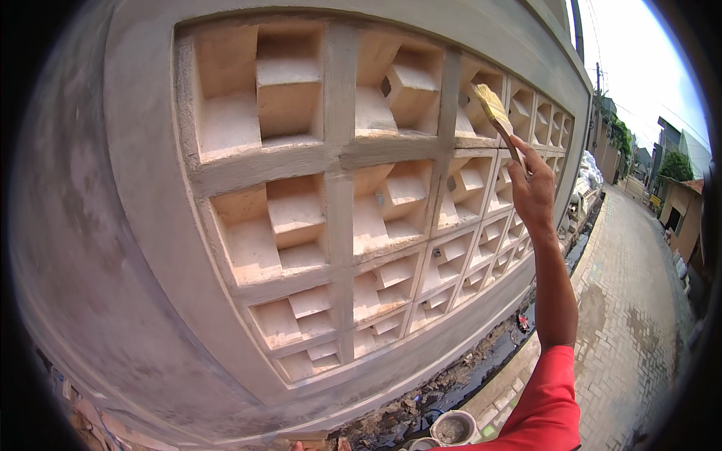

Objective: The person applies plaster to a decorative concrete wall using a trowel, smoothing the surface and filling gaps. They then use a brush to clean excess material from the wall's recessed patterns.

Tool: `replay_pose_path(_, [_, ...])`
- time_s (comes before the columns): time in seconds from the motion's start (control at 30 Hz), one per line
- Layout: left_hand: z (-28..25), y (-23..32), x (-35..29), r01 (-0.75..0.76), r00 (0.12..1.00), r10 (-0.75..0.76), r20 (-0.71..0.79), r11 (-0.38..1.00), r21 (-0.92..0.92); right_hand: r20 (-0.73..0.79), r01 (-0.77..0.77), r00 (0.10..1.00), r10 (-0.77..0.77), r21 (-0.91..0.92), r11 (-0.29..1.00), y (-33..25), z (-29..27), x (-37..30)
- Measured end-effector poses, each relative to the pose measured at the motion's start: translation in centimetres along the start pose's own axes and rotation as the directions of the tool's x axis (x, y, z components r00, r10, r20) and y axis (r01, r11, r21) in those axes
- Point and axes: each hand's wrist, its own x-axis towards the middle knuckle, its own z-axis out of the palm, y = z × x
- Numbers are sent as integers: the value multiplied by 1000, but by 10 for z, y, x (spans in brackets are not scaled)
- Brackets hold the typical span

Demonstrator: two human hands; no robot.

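Note:
My right hand (pixel 532 184) is raised in front of the wall, its fingers closed round the handle of a paintbrush (pixel 496 116). The brush has a flat wooden handle and pale yellowish bristles that point up and left. Those bristles are close to a vertical grey rib in the upper row of a breeze-block wall panel (pixel 342 255); whether they touch it I cannot tell. Square openings with cream-coloured slanted blocks fill the panel, framed by grey mortar ribs. At the lower edge, what look like fingertips of my left hand (pixel 344 445) show beside a flat brownish piece (pixel 307 435); its grip is hidden.
Below the wall runs a dark, wet drain (pixel 481 379) with debris in it. A bucket (pixel 453 428) of grey mix stands at the lower edge, another container beside it. To the right lies a paved lane (pixel 628 278); white sacks (pixel 589 171) are piled farther along the wall.

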Motion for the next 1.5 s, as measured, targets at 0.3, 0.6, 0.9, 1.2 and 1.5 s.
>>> replay_pose_path(0.3, [-21,-11,-4,-689,657,547,519,157,708,-139,-60,989,56,-31,998,-25,38,67])
replay_pose_path(0.6, [-11,-7,-21,-163,974,78,212,891,423,-15,69,997,-72,-161,985,-45,49,42])
replay_pose_path(0.9, [-41,-26,71,70,995,-83,55,975,211,481,10,876,23,-65,998,-8,-12,-67])
replay_pose_path(1.2, [-34,-12,73,29,969,-32,245,999,15,179,73,981,-79,44,996,-1,18,-26])
replay_pose_path(1.5, [-17,11,29,-51,943,42,329,999,19,441,49,895,-70,59,997,36,0,-149])
